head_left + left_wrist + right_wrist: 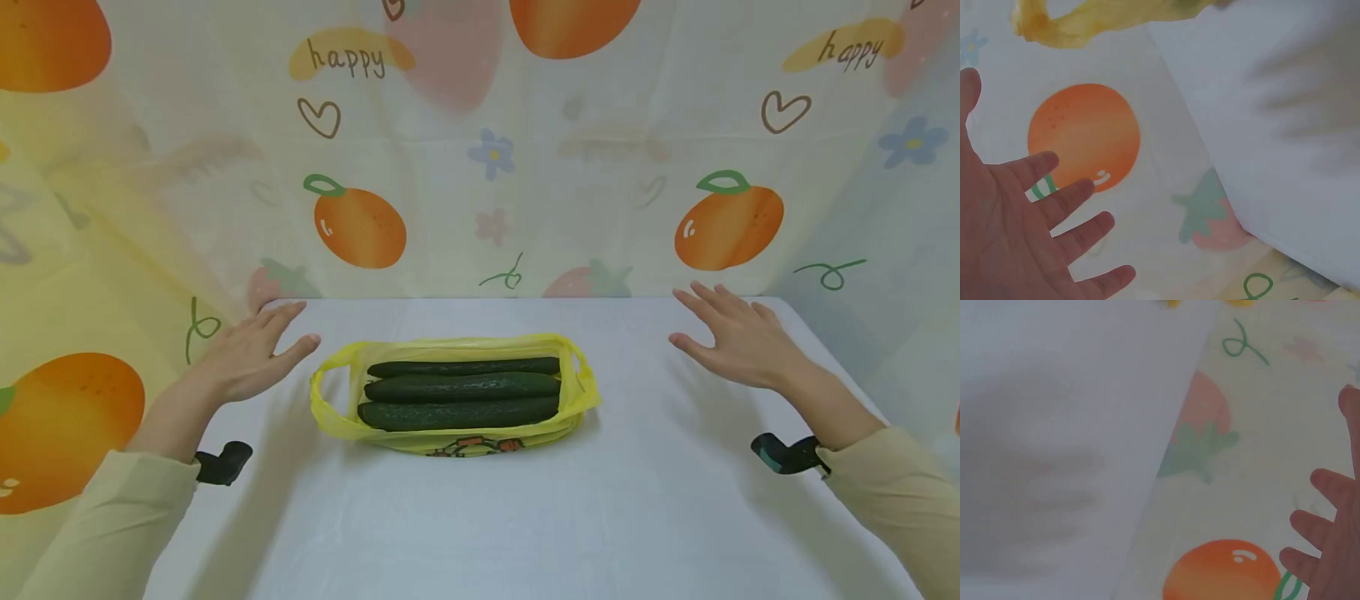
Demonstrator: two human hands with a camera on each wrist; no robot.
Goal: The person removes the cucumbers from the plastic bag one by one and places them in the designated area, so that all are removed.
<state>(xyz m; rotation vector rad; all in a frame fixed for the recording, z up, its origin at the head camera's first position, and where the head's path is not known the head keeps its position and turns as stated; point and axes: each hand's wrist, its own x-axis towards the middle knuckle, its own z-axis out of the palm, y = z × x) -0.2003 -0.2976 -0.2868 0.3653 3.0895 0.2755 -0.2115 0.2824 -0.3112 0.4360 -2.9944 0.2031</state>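
Three dark green cucumbers [461, 387] lie side by side in a yellow plastic bag [341, 427] on the white table. The bag's mouth faces up, with a handle loop at each end and a printed picture on its near side. To the left of the bag, my left hand [251, 354] is held above the table, fingers spread, holding nothing. My right hand [746, 337] hovers well to the right of the bag, also with spread fingers and nothing in it. The left wrist view shows part of the yellow bag [1079, 28] along its top edge.
A white-covered table [480, 517] spans the middle. Behind it and at both sides hangs a curtain [600, 100] printed with oranges, strawberries, flowers and hearts. A dark wrist camera mount [225, 462] sits on the left wrist, another mount [783, 454] on the right.
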